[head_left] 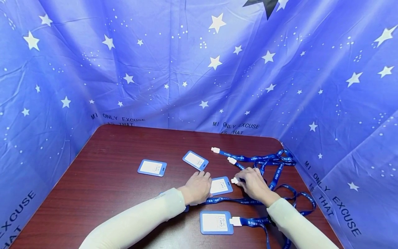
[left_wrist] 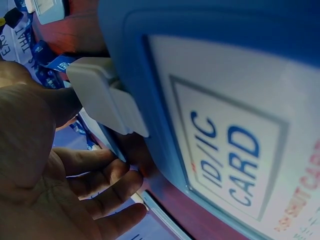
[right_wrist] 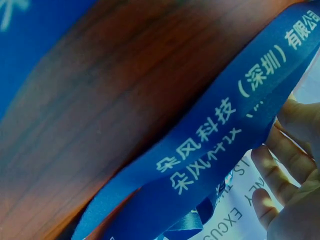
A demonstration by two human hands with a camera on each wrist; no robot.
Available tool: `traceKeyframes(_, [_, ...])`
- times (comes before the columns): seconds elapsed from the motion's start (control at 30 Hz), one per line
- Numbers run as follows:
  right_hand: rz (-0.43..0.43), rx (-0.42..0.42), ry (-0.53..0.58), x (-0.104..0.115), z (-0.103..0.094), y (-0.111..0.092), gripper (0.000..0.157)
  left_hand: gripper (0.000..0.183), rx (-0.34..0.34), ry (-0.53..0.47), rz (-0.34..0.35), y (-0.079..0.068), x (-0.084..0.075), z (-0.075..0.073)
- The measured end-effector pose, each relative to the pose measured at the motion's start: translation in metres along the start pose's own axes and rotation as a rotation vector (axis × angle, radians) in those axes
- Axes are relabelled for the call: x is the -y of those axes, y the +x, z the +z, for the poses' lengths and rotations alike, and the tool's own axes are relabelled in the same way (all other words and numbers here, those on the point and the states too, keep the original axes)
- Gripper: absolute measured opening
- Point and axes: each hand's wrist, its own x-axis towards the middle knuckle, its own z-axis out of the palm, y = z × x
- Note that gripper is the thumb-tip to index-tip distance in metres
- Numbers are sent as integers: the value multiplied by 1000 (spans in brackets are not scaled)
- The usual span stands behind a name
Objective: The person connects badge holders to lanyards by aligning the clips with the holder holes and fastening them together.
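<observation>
My left hand (head_left: pixel 196 187) pinches the left end of a blue-framed card holder (head_left: pixel 221 185) between thumb and fingers. My right hand (head_left: pixel 255 183) pinches the blue lanyard by its white clip (head_left: pixel 234 180), which points at the holder's slotted end, a small gap apart. In the right wrist view the lanyard strap (right_wrist: pixel 210 130) runs up to the fingers (right_wrist: pixel 287 155), and the clip is out of sight. Close up in the left wrist view, another card holder (left_wrist: pixel 165 125) has a white clip (left_wrist: pixel 102 95) on it; my left forearm mostly covers it in the head view.
Two loose card holders lie farther back, one left (head_left: pixel 152 167) and one mid-table (head_left: pixel 195 160). A holder joined to its lanyard (head_left: pixel 216 223) lies in front. Two more lanyard clips (head_left: pixel 215 150) rest behind my right hand, their straps (head_left: pixel 275 160) tangled at the table's right side.
</observation>
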Motion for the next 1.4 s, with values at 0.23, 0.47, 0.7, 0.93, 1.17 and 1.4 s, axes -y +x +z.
traceKeyframes(0.23, [-25, 21, -11, 1, -1, 0, 21, 55, 12, -7, -5, 1, 0, 0])
traceKeyframes(0.47, [7, 81, -10, 3, -1, 0, 19, 53, 8, -8, -3, 2, 1, 1])
traceKeyframes(0.7, [-12, 64, -9, 4, -1, 0, 20, 55, 17, -14, -6, 1, 0, 1])
traceKeyframes(0.93, [-27, 66, -13, 5, -1, 0, 20, 54, 16, -20, -8, 2, 0, 1])
traceKeyframes(1.17, [-42, 56, -10, 7, -1, 1, 21, 52, 16, -16, -6, 2, -1, 2])
traceKeyframes(1.4, [-46, 81, -8, 6, 0, 0, 20, 52, 10, -9, -1, 3, 0, 3])
